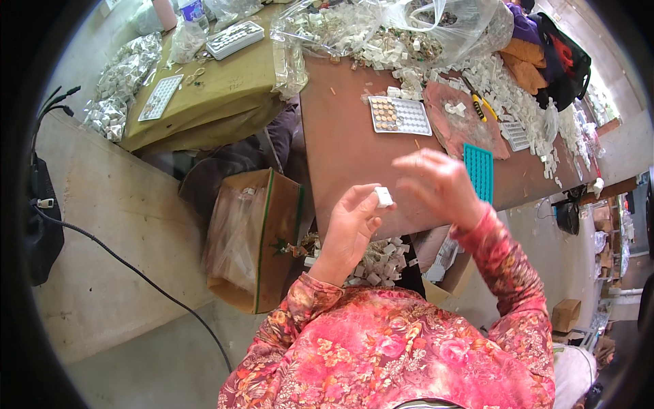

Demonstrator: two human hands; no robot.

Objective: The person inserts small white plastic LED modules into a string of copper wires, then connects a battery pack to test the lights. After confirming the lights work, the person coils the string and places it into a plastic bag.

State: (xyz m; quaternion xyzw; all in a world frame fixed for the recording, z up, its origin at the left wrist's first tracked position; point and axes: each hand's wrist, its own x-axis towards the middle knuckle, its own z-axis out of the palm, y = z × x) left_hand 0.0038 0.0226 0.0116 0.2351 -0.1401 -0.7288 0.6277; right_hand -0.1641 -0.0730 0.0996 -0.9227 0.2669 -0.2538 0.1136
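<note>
While the left hand (351, 228) pinches a small white block (384, 197) between thumb and fingertips, the right hand (439, 185) hovers just beside it, fingers loosely spread and curled, holding nothing that can be made out; its motion blur hides the fingertips. Both hands are raised above the near edge of a brown table (340, 136). Below them, in the lap, lies a heap of similar white pieces (378, 262). On the table, well apart from the hands, sits a white tray (400, 114) partly filled with brownish parts, and a teal tray (479, 170) lies just right of the right hand. More white pieces are strewn along the far edge, near clear plastic bags (381, 24). A cardboard box (262, 235) with a plastic liner stands left of the person's knees.
</note>
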